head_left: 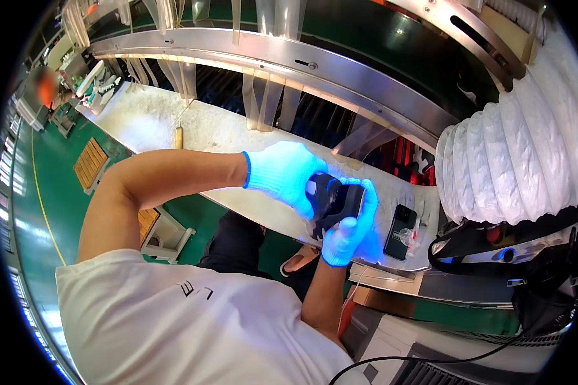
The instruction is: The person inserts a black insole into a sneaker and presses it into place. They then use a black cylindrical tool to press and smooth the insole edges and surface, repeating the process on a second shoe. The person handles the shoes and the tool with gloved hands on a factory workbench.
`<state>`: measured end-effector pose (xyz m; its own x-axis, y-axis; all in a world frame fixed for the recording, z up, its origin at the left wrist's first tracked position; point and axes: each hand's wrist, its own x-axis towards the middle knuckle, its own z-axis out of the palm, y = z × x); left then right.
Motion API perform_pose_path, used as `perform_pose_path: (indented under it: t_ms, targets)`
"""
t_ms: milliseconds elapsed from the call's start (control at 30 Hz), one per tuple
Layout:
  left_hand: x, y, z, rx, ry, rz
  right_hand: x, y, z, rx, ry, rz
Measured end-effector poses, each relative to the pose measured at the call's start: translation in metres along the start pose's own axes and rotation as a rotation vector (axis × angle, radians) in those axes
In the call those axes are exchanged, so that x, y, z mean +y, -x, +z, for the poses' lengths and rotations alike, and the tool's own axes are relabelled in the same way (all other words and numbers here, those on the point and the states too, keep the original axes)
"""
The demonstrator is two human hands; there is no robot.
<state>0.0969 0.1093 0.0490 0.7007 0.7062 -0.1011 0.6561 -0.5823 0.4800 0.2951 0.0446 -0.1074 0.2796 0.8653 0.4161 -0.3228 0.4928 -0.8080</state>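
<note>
Both my hands wear knitted gloves that glow blue-white under a blue light. Between them, above the pale worktop, is a dark object that looks like a black shoe; its exact shape is partly covered by my fingers. My left hand reaches across from the left and is closed on its left side. From below, my right hand grips its right side, fingers up along the edge and thumb in front. To the right of my right hand, a black smartphone lies on the worktop with crumpled clear plastic over it.
Behind the worktop runs a conveyor with a metal rail and hanging clear strips. A wide white duct bulges at the right, above a black bag. A yellow-handled tool lies at the left. A wooden-topped stool stands on the green floor.
</note>
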Motion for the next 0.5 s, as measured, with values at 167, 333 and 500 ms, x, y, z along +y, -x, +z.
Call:
perform_pose_path:
  t_ms: [167,333,500]
  targets:
    - [0.008,0.001,0.001,-0.008,0.013,0.048,-0.026,-0.004,-0.021,-0.216,0.102,-0.014]
    - [0.010,-0.003,-0.004,-0.013,-0.020,0.077,-0.039,-0.008,-0.034,-0.132,-0.024,0.124]
    - [-0.006,-0.018,-0.017,-0.259,-0.122,0.340,-0.036,-0.005,-0.048,-0.210,-0.118,0.279]
